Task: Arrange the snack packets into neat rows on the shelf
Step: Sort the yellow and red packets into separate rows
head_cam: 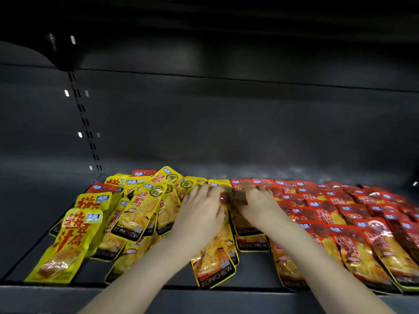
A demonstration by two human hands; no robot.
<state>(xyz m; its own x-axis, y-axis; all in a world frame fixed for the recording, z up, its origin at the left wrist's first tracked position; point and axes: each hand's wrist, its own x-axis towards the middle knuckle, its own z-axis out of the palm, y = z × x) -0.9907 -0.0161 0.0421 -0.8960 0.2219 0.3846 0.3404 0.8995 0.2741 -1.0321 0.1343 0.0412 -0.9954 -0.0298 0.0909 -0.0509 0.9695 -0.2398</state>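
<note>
Yellow snack packets (140,209) lie in a loose, overlapping heap on the left half of the dark shelf (158,284). Red snack packets (353,214) lie in overlapping rows on the right half. My left hand (201,207) rests on the yellow packets at the middle, fingers spread forward. My right hand (256,200) lies beside it at the seam between yellow and red, its fingers on a blurred packet (238,196). Whether either hand pinches a packet is unclear from the blur. One yellow packet (215,268) below my left wrist reaches the shelf's front edge.
A slotted upright (85,123) runs down the back panel at the left. The shelf above (226,71) overhangs the space. Bare shelf floor shows at the far left (34,223) and behind the packets.
</note>
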